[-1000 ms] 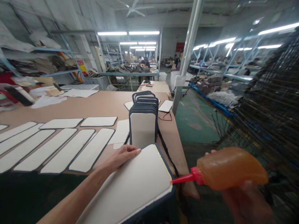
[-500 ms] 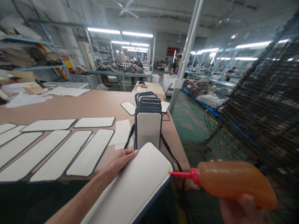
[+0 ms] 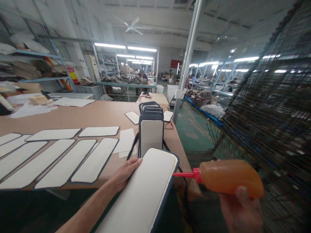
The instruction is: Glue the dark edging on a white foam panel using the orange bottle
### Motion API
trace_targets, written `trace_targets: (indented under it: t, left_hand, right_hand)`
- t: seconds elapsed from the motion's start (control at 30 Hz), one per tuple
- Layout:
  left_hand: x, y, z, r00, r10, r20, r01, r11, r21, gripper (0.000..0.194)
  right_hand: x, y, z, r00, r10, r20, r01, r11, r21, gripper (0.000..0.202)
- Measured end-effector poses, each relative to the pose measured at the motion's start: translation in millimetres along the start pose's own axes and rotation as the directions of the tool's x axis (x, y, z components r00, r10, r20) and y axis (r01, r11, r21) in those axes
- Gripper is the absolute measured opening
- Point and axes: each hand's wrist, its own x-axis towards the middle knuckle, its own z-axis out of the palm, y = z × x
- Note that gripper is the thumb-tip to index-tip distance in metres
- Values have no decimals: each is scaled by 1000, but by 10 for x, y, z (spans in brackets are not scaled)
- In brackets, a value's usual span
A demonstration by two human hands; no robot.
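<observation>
My left hand point(image 3: 125, 172) grips the left edge of a long white padded panel point(image 3: 145, 194) with a dark border, held tilted over the table's near edge. My right hand point(image 3: 239, 210) holds an orange squeeze bottle point(image 3: 228, 177). Its red nozzle point(image 3: 184, 174) touches the panel's right edge near the top corner. Just behind the panel, a stack of similar panels point(image 3: 151, 127) stands upright on the brown table point(image 3: 97, 113).
Several white panels point(image 3: 58, 161) lie flat in rows on the left of the table. A dark wire rack point(image 3: 272, 113) fills the right side. A white pillar point(image 3: 186, 64) rises past the table's far corner. People work at distant benches.
The bottle's nozzle has slid up along the panel's right edge toward the top corner. The panel has tilted a little, and my view has shifted slightly.
</observation>
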Motion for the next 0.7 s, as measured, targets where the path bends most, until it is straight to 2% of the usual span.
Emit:
trace_targets:
  t: [0.13,0.23,0.4,0.6,0.7]
  left_hand:
    - [-100,-36,152,1000,1,-13,-1,1000,-10,51]
    - [-176,-48,276,1000,-4,-30,3,1000,-16,50]
    - [-227,-79,412,999,12,-34,-13,999,-32,49]
    - [-213,-74,448,998,28,-51,-31,998,-47,55]
    - [-217,-58,453,998,33,-59,-37,997,-65,57]
  right_hand:
    - [155,-167,23,997,-61,-45,68,984,164,43]
    - [201,-247,-8,995,-98,-23,101,979,175,39]
    - [97,-263,-174,999,-19,-51,26,990,137,44]
    - [0,-245,-293,992,86,-90,-74,989,131,44]
    - [-28,-244,-294,987,145,-71,-137,984,112,42]
